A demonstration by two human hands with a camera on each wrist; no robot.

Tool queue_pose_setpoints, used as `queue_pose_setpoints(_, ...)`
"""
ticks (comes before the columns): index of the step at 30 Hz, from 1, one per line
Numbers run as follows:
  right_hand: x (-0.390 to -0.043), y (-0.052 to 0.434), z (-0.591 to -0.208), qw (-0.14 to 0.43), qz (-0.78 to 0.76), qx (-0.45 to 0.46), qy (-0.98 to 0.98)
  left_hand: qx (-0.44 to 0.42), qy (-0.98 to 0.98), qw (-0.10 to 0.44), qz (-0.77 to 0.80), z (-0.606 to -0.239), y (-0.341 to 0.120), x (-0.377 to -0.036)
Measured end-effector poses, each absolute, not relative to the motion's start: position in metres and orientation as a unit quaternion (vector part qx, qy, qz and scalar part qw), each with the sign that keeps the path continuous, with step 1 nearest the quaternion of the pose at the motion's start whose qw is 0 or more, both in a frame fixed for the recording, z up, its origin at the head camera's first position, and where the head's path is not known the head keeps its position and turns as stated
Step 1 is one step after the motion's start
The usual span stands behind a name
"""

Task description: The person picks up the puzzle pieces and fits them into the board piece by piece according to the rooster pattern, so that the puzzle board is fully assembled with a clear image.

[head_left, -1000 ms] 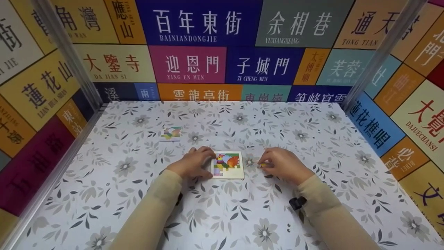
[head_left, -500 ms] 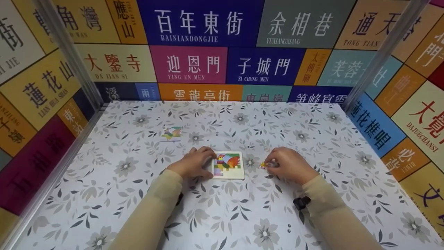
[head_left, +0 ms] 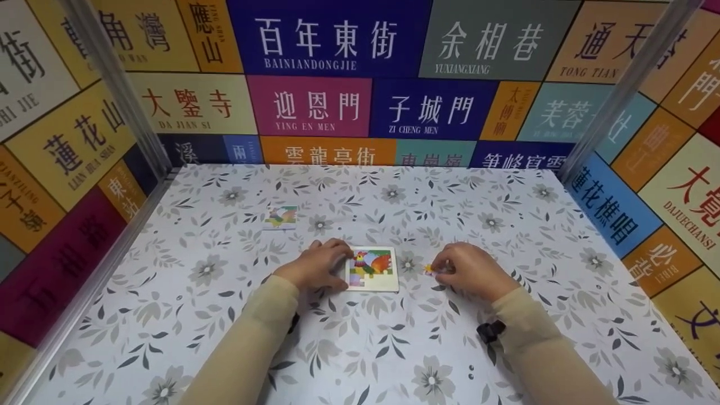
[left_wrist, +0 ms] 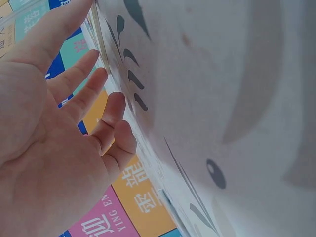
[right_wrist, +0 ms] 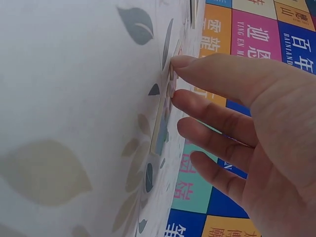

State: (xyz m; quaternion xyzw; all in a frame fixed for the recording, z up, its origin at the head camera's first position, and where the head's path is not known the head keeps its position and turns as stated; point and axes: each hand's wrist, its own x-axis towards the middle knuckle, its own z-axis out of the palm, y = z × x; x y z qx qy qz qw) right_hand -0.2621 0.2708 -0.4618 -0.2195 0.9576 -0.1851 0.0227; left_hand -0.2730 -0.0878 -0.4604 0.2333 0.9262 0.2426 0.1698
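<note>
- Pinching a small yellow puzzle piece (head_left: pixel 429 269) at its fingertips, the right hand (head_left: pixel 471 271) rests on the floral tablecloth (head_left: pixel 506 225) just to the right of the puzzle board (head_left: pixel 372 269).
- From the right wrist, the thumb and forefinger of that hand meet on a thin piece (right_wrist: pixel 171 74) held against the cloth; the other fingers (right_wrist: pixel 212 143) lie loosely bent below, gripping nothing.
- Left hand (head_left: pixel 316 265) lies flat on the cloth against the left edge of the board, with fingertips reaching onto its upper left corner.
- Seen from the left wrist, that hand (left_wrist: pixel 54 143) shows an open palm with relaxed fingers (left_wrist: pixel 81 81), nothing clasped in it; it presses rather than grips.
- Board sits near the middle of the table, between the two hands, flat and square to the person; its picture shows a bright rooster in red, yellow and green, and a light strip along the bottom looks unfilled.
- The yellow piece is apart from the board, a short way off its right edge, low on the cloth.
- One more coloured card or piece (head_left: pixel 280 216) lies by itself farther back and to the left, well apart from both hands.
- Walls of coloured panels with Chinese signs (head_left: pixel 315 45) close the table in at the back and on both sides, with metal posts (head_left: pixel 115 84) at the corners.
- Beige sleeves (head_left: pixel 247 343) cover both forearms; a dark strap (head_left: pixel 490 331) shows at the right wrist.
</note>
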Motion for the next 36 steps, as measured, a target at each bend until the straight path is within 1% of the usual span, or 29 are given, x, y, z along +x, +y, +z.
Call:
queue_pose_setpoints(10,-0.261,0.272,-0.463,0.013,-0.192,-0.23,0.954,0.255,0.924,0.159,0.237,-0.459,-0.087,-0.272)
queue_pose_setpoints(14,-0.26,0.27,-0.464,0.022,-0.203,-0.216,0.955,0.239,0.925,0.172,0.242,-0.46,-0.086,-0.272)
queue_pose_setpoints(17,-0.26,0.266,-0.464,0.019,-0.208,-0.218,0.953,0.229,0.927,0.177,0.241,-0.461,-0.085,-0.272)
queue_pose_setpoints(31,-0.259,0.238,-0.46,-0.022,-0.203,-0.297,0.933,0.222,0.927,0.183,0.24,-0.461,-0.087,-0.275)
queue_pose_setpoints(36,-0.259,0.227,-0.463,-0.019,-0.196,-0.313,0.929,0.238,0.926,0.173,0.237,-0.461,-0.087,-0.274)
